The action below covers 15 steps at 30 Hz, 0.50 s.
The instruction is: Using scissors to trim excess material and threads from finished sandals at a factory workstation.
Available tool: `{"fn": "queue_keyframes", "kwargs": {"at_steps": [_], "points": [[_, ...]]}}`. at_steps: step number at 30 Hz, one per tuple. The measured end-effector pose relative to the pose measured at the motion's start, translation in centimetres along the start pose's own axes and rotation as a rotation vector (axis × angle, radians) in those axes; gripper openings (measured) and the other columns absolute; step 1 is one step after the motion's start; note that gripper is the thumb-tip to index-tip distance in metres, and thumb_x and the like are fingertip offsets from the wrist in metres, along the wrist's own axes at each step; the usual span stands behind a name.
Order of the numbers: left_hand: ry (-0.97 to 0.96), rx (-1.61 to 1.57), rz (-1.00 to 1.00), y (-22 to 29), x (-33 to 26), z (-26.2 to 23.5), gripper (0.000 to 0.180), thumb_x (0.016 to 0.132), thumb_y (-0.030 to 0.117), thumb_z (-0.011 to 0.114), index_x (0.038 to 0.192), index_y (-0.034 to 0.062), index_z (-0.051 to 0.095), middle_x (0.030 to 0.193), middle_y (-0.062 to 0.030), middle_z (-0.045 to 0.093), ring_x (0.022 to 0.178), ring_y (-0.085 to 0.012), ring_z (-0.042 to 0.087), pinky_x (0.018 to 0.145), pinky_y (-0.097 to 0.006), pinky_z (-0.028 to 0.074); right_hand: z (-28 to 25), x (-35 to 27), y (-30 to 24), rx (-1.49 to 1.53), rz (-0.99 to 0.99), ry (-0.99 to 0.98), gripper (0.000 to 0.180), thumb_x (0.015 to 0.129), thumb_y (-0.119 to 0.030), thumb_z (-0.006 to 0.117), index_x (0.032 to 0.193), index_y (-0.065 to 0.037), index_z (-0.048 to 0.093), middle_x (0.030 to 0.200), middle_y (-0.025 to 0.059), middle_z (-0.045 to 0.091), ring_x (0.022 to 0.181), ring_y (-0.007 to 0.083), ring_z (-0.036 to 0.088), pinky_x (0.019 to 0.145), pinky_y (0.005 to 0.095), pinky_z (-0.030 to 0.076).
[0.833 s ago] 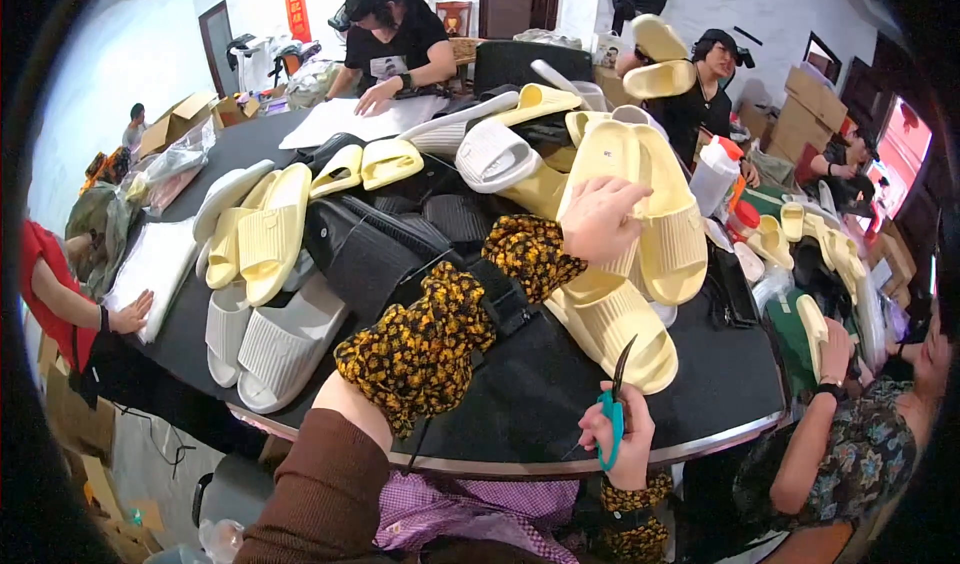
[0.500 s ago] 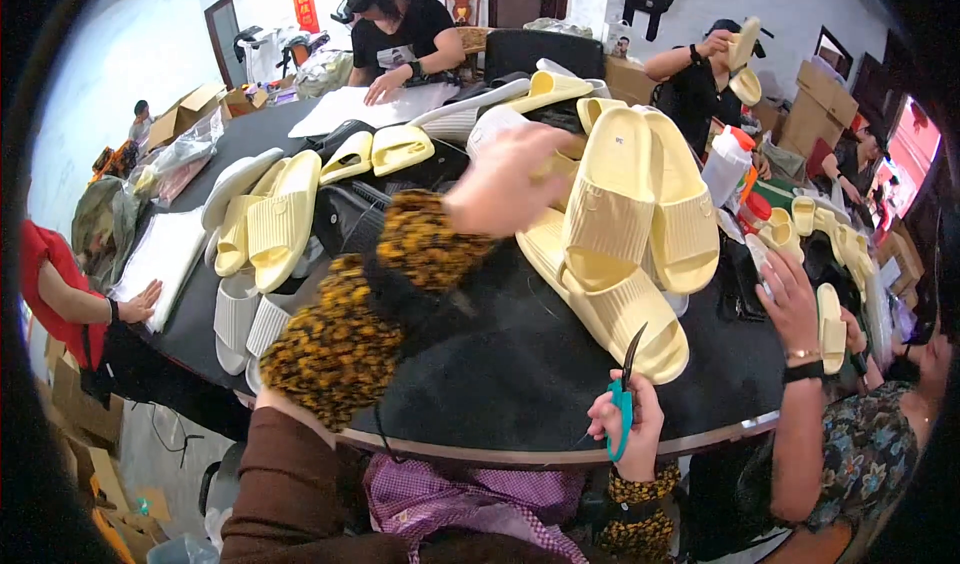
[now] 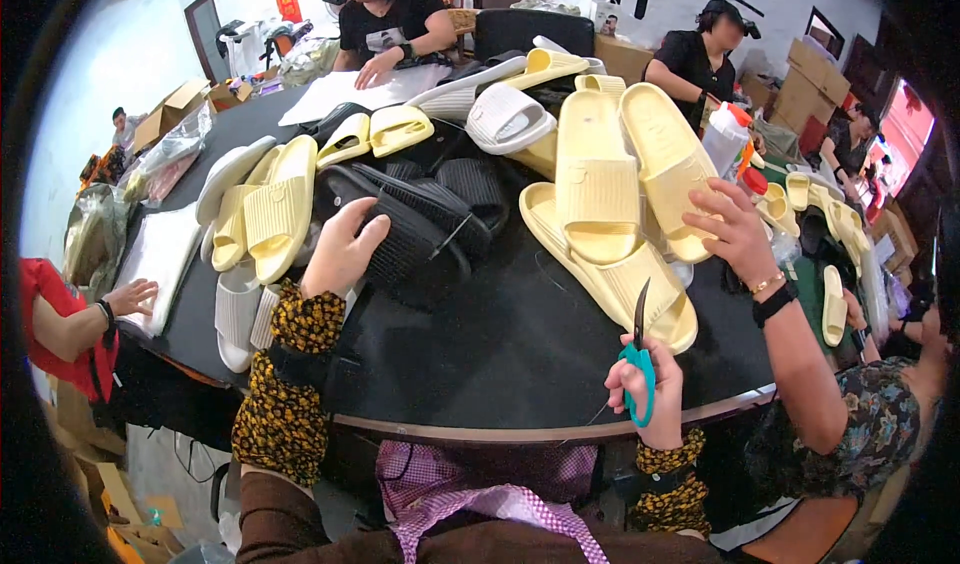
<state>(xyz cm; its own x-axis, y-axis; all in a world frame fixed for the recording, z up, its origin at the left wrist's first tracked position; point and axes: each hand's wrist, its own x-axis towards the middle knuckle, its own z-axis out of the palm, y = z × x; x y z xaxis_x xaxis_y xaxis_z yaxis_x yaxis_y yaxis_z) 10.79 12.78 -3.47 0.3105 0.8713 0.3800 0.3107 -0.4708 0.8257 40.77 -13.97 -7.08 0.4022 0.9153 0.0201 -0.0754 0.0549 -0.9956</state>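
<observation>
Black slipper [image 3: 415, 234] under left hand [image 3: 340, 249]; bare tabletop [image 3: 520, 334] beside it.

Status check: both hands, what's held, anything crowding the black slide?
Left hand gripping black slide. Right hand shut on teal scissors, blades up. Co-worker's hand on yellow slides alongside.

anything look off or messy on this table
Mostly the heaps. Yellow slippers lie stacked crookedly over one another, and a co-worker's hand rests on one. The left hand grips a black slipper from a jumbled black pile. The right hand holds teal-handled scissors blades up. Nothing looks spilled or broken.
</observation>
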Motion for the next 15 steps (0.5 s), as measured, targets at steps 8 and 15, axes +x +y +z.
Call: {"fn": "queue_keyframes", "kwargs": {"at_steps": [8,15], "points": [[-0.013,-0.122,0.078,4.4,0.1,6.6,0.035,0.084,0.013,0.061,0.109,-0.0106,0.054,0.094,-0.0149,0.065,0.085,-0.0181,0.061,0.077,-0.028,0.047,1.0,0.9,-5.8,0.035,-0.200,-0.156,0.040,0.085,-0.013,0.061,0.118,0.002,0.045,0.073,0.0092,0.060,0.052,0.0094,0.056,0.046,0.0195,0.044],[-0.074,-0.483,0.003,9.4,0.3,10.2,0.037,0.084,0.007,0.059,0.116,-0.0113,0.052,0.103,-0.0113,0.063,0.093,-0.0138,0.057,0.082,-0.025,0.045,1.7,2.6,-10.3,0.149,-0.198,-0.289,0.047,0.084,-0.024,0.064,0.119,0.000,0.043,0.076,0.0110,0.060,0.052,0.0128,0.055,0.045,0.0218,0.043]]}}
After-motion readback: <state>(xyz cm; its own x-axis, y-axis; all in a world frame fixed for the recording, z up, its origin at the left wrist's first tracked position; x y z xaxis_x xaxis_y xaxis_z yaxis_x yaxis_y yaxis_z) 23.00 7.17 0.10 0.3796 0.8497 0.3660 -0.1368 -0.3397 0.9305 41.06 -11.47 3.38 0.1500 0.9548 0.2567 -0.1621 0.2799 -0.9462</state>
